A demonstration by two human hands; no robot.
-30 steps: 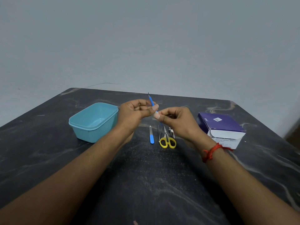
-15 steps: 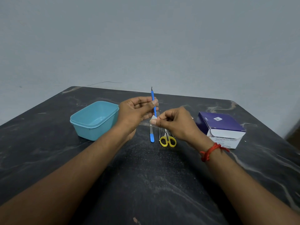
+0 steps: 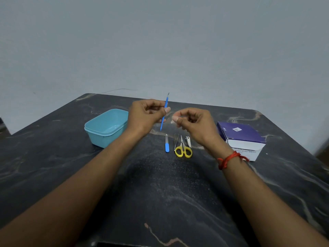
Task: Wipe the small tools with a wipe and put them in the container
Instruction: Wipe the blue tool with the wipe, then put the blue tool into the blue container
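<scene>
My left hand [image 3: 146, 116] pinches a thin blue-handled pick tool [image 3: 165, 106] and holds it nearly upright above the table. My right hand [image 3: 193, 122] is beside it, a little apart, with a small white wipe [image 3: 173, 120] pinched in its fingertips. On the table below lie a blue nail file [image 3: 167, 146], tweezers [image 3: 176, 141], yellow-handled scissors [image 3: 183, 149] and a nail clipper [image 3: 188, 141]. The empty turquoise container [image 3: 105, 129] stands to the left of my left hand.
A purple and white box of alcohol swabs [image 3: 242, 139] sits at the right on the dark marble table [image 3: 160, 193]. A plain grey wall rises behind the table's far edge.
My right hand with the wipe has come off the pick tool and moved right. My left hand has turned the tool more upright and shifted slightly left.
</scene>
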